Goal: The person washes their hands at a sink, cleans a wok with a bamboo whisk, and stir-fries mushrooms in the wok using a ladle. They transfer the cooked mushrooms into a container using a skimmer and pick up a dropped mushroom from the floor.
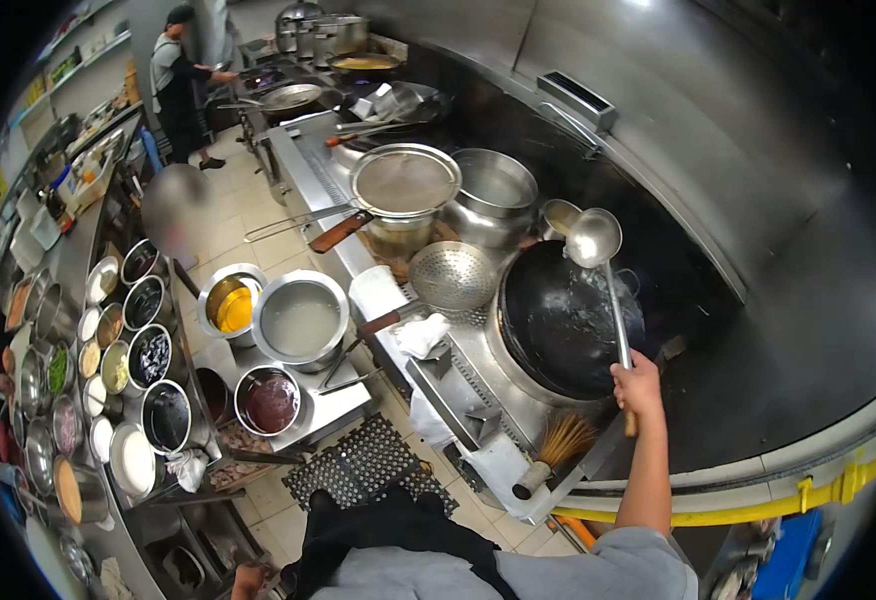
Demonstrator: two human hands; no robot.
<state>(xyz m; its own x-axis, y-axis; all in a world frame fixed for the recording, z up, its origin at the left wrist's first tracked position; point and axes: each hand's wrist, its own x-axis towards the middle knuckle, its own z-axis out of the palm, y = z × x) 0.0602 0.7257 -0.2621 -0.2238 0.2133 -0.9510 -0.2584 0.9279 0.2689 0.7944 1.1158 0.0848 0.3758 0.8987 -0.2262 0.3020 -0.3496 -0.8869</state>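
My right hand (640,385) is wrapped round the wooden end of a long-handled ladle (594,238). The ladle's bowl is over the upper right part of a large black wok (563,320), beside a small metal pot (558,216). Low in the view, my left hand (249,580) hangs by my side at the bottom edge, partly cut off; its fingers are too small to make out. Left of the wok lies a perforated strainer (453,276), and a bamboo brush (564,440) rests on the stove's front ledge.
A fine sieve (405,181) sits on a pot beside a steel pot (496,184). Left stand containers of yellow liquid (233,306), cloudy liquid (301,318) and red sauce (268,400). Several ingredient tubs line the left counter. A person (180,85) works at the far stove.
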